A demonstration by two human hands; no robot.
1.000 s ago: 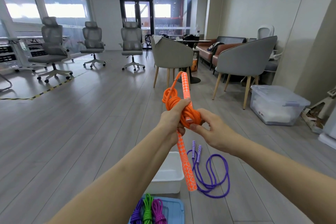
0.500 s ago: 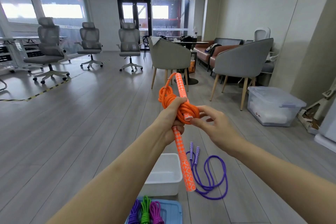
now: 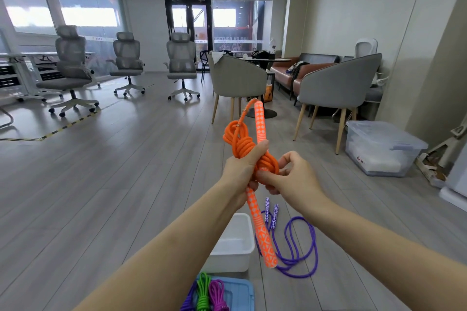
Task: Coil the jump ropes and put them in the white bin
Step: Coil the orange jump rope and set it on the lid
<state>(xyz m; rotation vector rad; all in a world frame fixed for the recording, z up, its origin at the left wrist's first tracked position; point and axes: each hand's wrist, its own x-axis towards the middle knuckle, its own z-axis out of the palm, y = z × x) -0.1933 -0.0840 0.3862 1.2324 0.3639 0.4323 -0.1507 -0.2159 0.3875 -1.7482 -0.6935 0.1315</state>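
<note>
A: Where is the orange jump rope [image 3: 249, 149] now?

B: It is in the air above the white bin [image 3: 233, 243], held in front of the person. The cord is bundled into a thick knot around its two patterned handles. The left hand [image 3: 242, 171] has a clenched grip around the bundle and the handles, and the right hand [image 3: 290, 177] pinches the cord at the side of the knot with thumb and fingers.

A: So how much is done?

B: I judge this rope is nearly coiled, only the last tuck remains. The white bin looks empty as far as it shows, so nothing is stored yet.

A: And the rest?

B: The purple jump rope [image 3: 295, 242] lies loose on the floor just right of the white bin, not coiled. In front of the bin, nearer to the person, three coiled ropes [image 3: 206, 294] rest on a blue lid [image 3: 240, 293]. They also wait to go inside.
</note>
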